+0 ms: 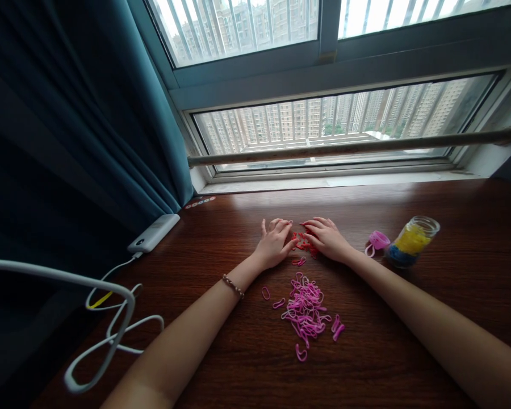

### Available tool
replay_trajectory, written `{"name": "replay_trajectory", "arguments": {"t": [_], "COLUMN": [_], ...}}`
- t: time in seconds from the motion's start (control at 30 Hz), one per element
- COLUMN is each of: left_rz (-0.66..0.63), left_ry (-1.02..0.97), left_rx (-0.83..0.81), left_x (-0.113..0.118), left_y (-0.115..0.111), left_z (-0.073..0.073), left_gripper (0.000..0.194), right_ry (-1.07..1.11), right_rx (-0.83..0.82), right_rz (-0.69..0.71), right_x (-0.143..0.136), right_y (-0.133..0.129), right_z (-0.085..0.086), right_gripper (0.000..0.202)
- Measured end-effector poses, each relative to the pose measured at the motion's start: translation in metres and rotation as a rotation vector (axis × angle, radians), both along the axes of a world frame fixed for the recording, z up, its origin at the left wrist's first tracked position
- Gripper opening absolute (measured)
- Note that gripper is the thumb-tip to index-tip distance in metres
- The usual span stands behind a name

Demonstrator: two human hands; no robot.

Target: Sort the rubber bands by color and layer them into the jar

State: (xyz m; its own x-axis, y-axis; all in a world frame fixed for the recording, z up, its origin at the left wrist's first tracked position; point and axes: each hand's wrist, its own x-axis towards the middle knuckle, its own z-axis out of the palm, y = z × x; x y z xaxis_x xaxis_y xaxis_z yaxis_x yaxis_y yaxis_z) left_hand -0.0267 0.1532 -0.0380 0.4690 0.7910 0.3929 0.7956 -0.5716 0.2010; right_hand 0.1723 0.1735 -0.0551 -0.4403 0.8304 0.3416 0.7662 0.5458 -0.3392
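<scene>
Several small red plastic clips (303, 245), shaped like little safety pins, lie in a pile on the brown table. My left hand (273, 245) rests at the pile's left side, fingers apart, a tiny pale loop at its fingertips. From the right, my right hand (329, 238) lies over the pile's edge with its fingers spread. A red bit shows by its forefinger; whether either fingertip pinches a piece is too small to tell. Nearer to me, between my forearms, sits a larger heap of pink clips (306, 307), with a few strays around it.
A tilted-looking glass jar (412, 241) holding yellow and blue pieces stands right of my right hand. Beside it lies a pink lid (378, 240) with a loop. At left are a white power bank (154, 233), a coiled white cable (123, 318) and a blue curtain (123, 113).
</scene>
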Motion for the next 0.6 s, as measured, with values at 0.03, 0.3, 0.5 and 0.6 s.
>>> {"name": "replay_trajectory", "arguments": {"t": [0.03,0.3,0.5,0.6], "left_rz": [0.008,0.031,-0.386,-0.706], "left_ry": [-0.037,-0.387,-0.339,-0.206], "left_rx": [0.041,0.197,-0.007,-0.101], "left_x": [-0.001,-0.003,0.027,0.042], "left_y": [-0.001,-0.002,-0.042,-0.063], "left_z": [0.001,0.005,0.021,0.029], "left_gripper": [0.039,0.009,0.012,0.009], "right_ry": [0.056,0.657,0.871,0.908], "right_rx": [0.017,-0.046,-0.162,-0.188], "right_rz": [0.024,0.05,-0.109,-0.087], "right_x": [0.001,0.01,0.013,0.013], "right_y": [0.001,-0.007,-0.005,-0.005], "right_z": [0.0,0.008,0.006,0.008], "right_gripper": [0.035,0.019,0.026,0.029]}}
